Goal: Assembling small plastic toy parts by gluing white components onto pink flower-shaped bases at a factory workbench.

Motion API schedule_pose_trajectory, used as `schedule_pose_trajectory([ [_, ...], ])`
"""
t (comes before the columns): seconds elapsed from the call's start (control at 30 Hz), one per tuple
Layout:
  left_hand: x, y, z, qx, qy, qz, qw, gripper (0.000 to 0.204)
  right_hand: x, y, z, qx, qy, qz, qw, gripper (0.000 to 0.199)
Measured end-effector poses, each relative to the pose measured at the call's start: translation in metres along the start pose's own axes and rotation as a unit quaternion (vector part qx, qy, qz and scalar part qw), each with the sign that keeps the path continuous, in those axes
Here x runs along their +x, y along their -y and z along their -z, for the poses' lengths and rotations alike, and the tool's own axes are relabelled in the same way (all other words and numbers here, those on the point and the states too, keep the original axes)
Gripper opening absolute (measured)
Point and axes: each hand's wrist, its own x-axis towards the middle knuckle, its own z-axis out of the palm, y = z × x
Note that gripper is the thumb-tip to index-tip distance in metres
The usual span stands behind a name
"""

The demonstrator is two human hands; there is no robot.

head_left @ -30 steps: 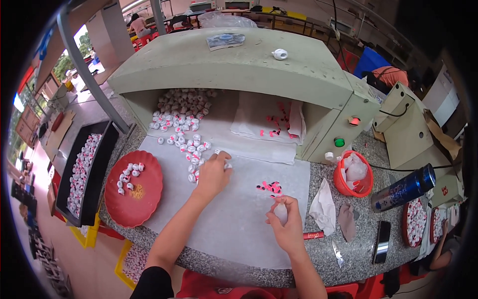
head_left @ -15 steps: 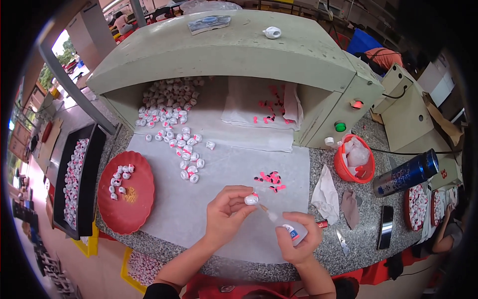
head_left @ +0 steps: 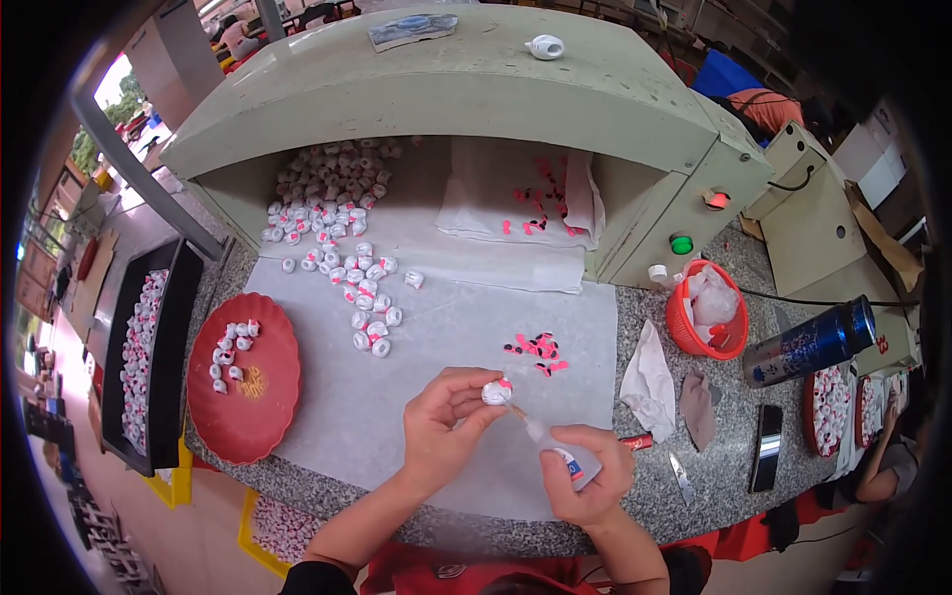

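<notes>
My left hand (head_left: pixel 443 428) pinches a small white rounded piece (head_left: pixel 497 393) with a pink mark, between thumb and fingertips. In my right hand (head_left: pixel 595 491) is a small clear squeeze bottle (head_left: pixel 568 463) with a thin nozzle, tilted up to the left. The nozzle tip is at the lower right side of the white piece; whether it touches cannot be made out. Just beyond the hands, small pink-and-black pieces (head_left: pixel 536 347) lie loose on white sheeting (head_left: pixel 451 327). Several similar white pieces (head_left: pixel 365 296) spread from there into the grey-green hooded machine (head_left: pixel 426 109).
To the left are a red scalloped plate (head_left: pixel 278 397) and a black tray (head_left: pixel 188 327), both holding white pieces. On the right are a red basket (head_left: pixel 677 322), a blue bottle (head_left: pixel 808 342), a phone (head_left: pixel 767 451), a small blade (head_left: pixel 681 478) and crumpled cloth (head_left: pixel 648 382).
The view has shifted slightly. The white piece is turned a little in my left fingers, and my right hand with the squeeze bottle has come slightly closer to it.
</notes>
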Motion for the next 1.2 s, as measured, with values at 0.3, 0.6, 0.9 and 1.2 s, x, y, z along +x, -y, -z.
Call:
schedule_pose_trajectory([
  [0.3,0.0006,0.0003,-0.0008,0.006,0.006,-0.010,1.000,0.031,0.0004,0.0002,-0.0010,0.019,0.006,-0.003,1.000,0.023],
  [0.6,0.0004,-0.0015,0.0026,0.036,0.015,-0.030,0.999,0.030,0.0041,0.0015,0.0004,0.014,0.022,0.021,0.999,0.022],
  [0.9,0.0015,-0.0042,0.0006,-0.018,-0.007,0.057,0.998,0.032,0.0035,-0.0016,0.0029,0.007,0.007,-0.005,1.000,0.021],
  [1.2,0.0065,-0.0049,0.0028,-0.076,0.004,0.124,0.989,0.032,0.0036,-0.0046,0.0039,0.016,-0.005,0.011,1.000,0.021],
])
